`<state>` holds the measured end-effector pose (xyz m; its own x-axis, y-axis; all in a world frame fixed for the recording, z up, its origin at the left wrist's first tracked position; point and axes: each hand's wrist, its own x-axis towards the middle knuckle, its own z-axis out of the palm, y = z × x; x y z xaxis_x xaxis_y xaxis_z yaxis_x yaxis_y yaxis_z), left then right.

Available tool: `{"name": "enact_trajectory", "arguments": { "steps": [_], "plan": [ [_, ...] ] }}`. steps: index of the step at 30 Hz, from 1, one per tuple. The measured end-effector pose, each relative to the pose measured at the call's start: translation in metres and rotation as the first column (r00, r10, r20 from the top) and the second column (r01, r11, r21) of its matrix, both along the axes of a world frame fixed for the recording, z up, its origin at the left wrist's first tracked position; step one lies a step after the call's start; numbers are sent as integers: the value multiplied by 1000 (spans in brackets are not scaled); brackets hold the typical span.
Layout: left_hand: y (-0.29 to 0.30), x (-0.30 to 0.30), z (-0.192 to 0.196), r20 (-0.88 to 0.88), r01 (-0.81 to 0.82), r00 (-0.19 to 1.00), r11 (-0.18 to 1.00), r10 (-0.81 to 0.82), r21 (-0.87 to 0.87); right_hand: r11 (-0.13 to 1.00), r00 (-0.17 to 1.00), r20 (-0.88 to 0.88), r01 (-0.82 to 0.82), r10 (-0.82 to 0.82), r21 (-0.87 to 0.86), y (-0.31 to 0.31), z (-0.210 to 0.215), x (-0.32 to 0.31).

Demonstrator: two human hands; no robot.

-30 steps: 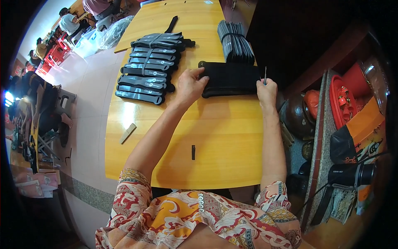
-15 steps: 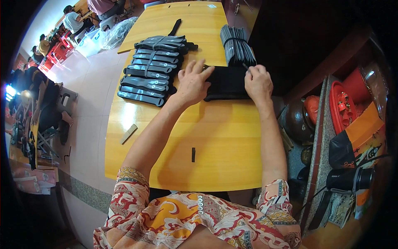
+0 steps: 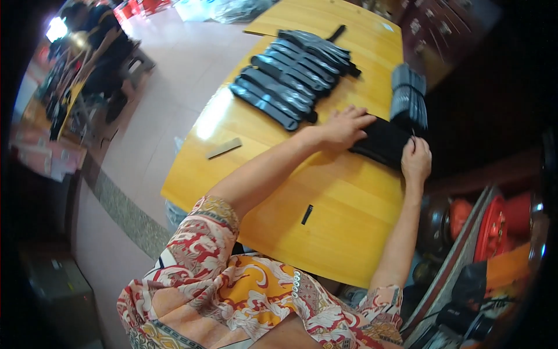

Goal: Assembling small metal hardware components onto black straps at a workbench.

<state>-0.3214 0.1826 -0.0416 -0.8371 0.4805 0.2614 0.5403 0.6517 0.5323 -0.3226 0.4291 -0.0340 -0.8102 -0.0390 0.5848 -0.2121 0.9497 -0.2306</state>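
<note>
A flat black fabric piece [image 3: 381, 141] lies on the yellow table. My left hand [image 3: 347, 129] rests on its left end, fingers stretched out, so that hand is open. At the right end my right hand [image 3: 417, 159] is closed in a pinch. A thin dark tip sticks up from its fingers, too small to name. Just beyond stands a bundle of dark strips [image 3: 409, 87] bound with a black band. To the left lies a long row of overlapping black straps [image 3: 285, 78] with shiny grey faces, tied across the middle.
On the yellow table [image 3: 279, 232] lie a flat tan strip [image 3: 224, 148] and a small black piece [image 3: 307, 214]. Right of the table, a stone-edged shelf [image 3: 450, 256] holds red containers and bags. Another person [image 3: 104, 49] sits at the far left.
The view has turned, so the table appears tilted and shifted right. My left hand remains on the black fabric, its fingers now flatter. My right hand still pinches at the right end.
</note>
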Motion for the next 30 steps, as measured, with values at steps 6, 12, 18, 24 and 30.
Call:
{"name": "enact_trajectory", "arguments": {
  "steps": [6, 12, 18, 24, 30],
  "plan": [
    [-26, 53, 19, -147, -90, 976, 906, 164, 414, 979, 991, 18, -129, 133, -160, 10, 12, 3],
    [-108, 135, 6, -138, -138, 959, 832, 248, 538, 974, 975, -191, -148, 115, -169, -44, 73, 52],
    [-177, 144, -1, 89, -514, 829, 688, 553, 512, 807, 828, -80, -560, 556, -185, -163, 76, 68],
    [-194, 104, 3, -413, -455, 711, 821, 568, 345, 725, 734, 24, -664, 678, -185, -268, 64, 26],
    [-175, 80, -14, -323, -566, 740, 806, 589, 174, 847, 750, 468, -532, 468, 5, -355, 63, -14]
  ]
}}
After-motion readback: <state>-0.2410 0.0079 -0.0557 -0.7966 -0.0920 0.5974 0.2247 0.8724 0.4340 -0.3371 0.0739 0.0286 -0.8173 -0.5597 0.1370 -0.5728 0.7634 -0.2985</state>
